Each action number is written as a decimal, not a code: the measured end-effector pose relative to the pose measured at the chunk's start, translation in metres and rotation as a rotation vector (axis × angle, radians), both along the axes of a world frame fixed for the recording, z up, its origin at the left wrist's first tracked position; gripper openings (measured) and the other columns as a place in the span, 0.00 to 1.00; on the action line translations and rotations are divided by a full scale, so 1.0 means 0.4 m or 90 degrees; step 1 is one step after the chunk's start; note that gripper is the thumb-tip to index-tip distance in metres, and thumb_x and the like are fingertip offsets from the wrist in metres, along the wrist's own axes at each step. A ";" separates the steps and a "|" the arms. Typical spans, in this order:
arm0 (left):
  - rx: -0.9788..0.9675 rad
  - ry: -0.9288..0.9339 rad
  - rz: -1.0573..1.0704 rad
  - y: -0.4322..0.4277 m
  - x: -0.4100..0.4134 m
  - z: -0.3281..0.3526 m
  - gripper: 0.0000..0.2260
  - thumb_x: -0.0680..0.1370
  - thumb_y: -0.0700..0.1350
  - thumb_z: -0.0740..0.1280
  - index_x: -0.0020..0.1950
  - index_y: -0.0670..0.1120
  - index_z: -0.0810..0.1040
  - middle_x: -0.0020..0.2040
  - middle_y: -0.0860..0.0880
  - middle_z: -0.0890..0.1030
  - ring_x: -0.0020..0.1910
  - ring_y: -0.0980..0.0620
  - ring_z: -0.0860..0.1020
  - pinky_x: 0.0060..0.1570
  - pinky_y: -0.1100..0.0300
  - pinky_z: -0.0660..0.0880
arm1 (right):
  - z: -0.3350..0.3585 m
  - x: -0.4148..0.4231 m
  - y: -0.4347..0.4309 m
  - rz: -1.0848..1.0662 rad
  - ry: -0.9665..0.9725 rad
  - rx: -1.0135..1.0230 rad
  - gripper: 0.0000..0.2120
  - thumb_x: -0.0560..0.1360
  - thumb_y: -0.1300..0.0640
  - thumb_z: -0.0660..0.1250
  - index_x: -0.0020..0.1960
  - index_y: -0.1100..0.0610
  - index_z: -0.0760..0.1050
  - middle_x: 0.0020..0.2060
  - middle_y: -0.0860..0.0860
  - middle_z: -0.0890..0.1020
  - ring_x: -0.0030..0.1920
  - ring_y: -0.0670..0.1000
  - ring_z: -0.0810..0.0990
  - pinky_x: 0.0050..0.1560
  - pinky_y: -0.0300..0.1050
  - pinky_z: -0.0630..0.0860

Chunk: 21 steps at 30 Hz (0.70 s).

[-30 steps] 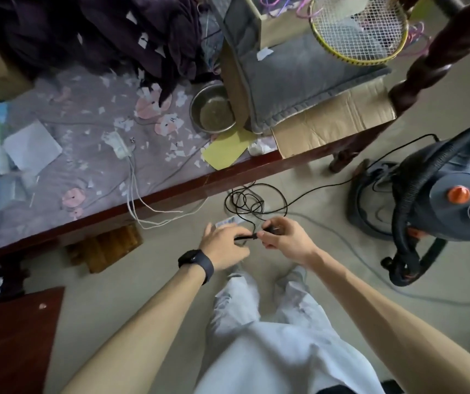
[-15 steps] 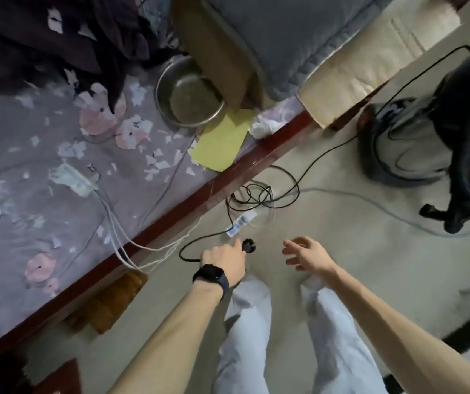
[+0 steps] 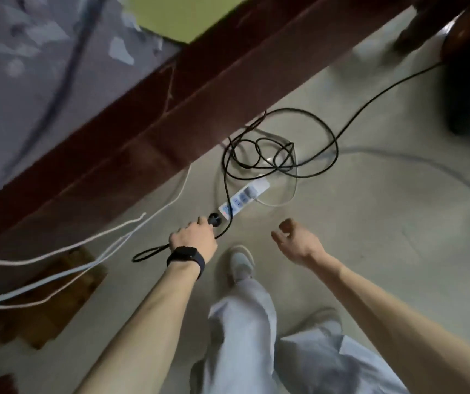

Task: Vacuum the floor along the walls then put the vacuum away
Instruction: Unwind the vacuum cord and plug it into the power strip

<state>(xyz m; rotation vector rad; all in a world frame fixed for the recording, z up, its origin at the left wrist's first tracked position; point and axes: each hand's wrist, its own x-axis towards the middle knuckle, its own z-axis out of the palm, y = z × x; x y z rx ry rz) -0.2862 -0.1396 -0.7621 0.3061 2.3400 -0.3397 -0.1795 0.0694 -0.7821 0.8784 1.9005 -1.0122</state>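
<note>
Gripping plug [image 3: 214, 219] in left hand [image 3: 194, 237] fingers just beside near end of power strip [image 3: 243, 198], along its long axis, holding right hand [image 3: 296, 241] loosely curled, empty, farther off.

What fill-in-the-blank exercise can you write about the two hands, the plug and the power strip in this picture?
1. The left hand holds a plug that is ___ in colour.
2. The right hand holds ___.
3. The white power strip lies on the ___.
Missing words: black; nothing; floor.
</note>
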 end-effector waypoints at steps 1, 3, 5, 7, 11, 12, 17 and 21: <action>0.030 0.012 0.012 0.005 0.008 -0.051 0.14 0.83 0.52 0.53 0.62 0.46 0.70 0.60 0.44 0.79 0.57 0.41 0.78 0.46 0.52 0.69 | -0.055 -0.003 -0.005 0.003 0.018 0.014 0.22 0.82 0.46 0.64 0.71 0.58 0.73 0.66 0.58 0.79 0.66 0.61 0.78 0.63 0.49 0.73; 0.093 0.030 0.026 0.016 0.019 -0.148 0.14 0.83 0.52 0.53 0.62 0.46 0.70 0.60 0.43 0.78 0.58 0.41 0.77 0.50 0.50 0.71 | -0.157 -0.019 -0.010 -0.006 0.056 0.047 0.27 0.81 0.44 0.65 0.74 0.58 0.69 0.69 0.61 0.75 0.69 0.63 0.74 0.66 0.50 0.70; 0.149 0.031 0.033 0.031 0.019 -0.242 0.15 0.83 0.53 0.54 0.63 0.46 0.71 0.60 0.44 0.77 0.58 0.41 0.77 0.51 0.49 0.72 | -0.249 -0.052 -0.006 -0.068 0.081 0.072 0.34 0.80 0.40 0.65 0.78 0.59 0.64 0.71 0.63 0.72 0.70 0.65 0.72 0.68 0.53 0.69; 0.201 0.021 0.024 0.044 0.005 -0.325 0.15 0.83 0.52 0.54 0.63 0.47 0.72 0.61 0.44 0.74 0.58 0.41 0.77 0.51 0.49 0.72 | -0.323 -0.102 0.010 -0.186 0.126 0.119 0.39 0.79 0.38 0.67 0.79 0.60 0.59 0.73 0.65 0.69 0.71 0.66 0.72 0.69 0.55 0.69; 0.313 0.018 -0.015 0.060 -0.039 -0.443 0.15 0.83 0.53 0.54 0.67 0.48 0.69 0.70 0.50 0.67 0.59 0.41 0.76 0.50 0.48 0.73 | -0.427 -0.190 0.066 -0.151 0.283 0.241 0.41 0.77 0.47 0.73 0.82 0.49 0.54 0.79 0.63 0.55 0.74 0.65 0.68 0.71 0.55 0.70; 0.327 0.022 -0.030 0.062 -0.051 -0.460 0.15 0.83 0.53 0.54 0.68 0.50 0.68 0.73 0.53 0.65 0.58 0.41 0.77 0.49 0.48 0.73 | -0.448 -0.204 0.081 -0.057 0.289 0.251 0.39 0.77 0.51 0.72 0.82 0.46 0.55 0.80 0.62 0.52 0.74 0.66 0.68 0.69 0.55 0.72; 0.346 0.039 -0.077 0.042 -0.090 -0.511 0.15 0.83 0.57 0.51 0.66 0.56 0.68 0.73 0.62 0.63 0.58 0.44 0.77 0.50 0.51 0.73 | -0.496 -0.264 0.138 0.232 0.282 0.381 0.14 0.81 0.54 0.63 0.66 0.55 0.73 0.65 0.63 0.68 0.49 0.70 0.81 0.39 0.55 0.76; 0.293 0.037 -0.080 0.030 -0.098 -0.499 0.15 0.82 0.59 0.51 0.64 0.56 0.70 0.68 0.54 0.67 0.57 0.43 0.77 0.49 0.50 0.74 | -0.463 -0.319 0.162 0.328 0.234 0.417 0.12 0.82 0.53 0.61 0.62 0.57 0.76 0.58 0.62 0.75 0.51 0.66 0.81 0.42 0.53 0.76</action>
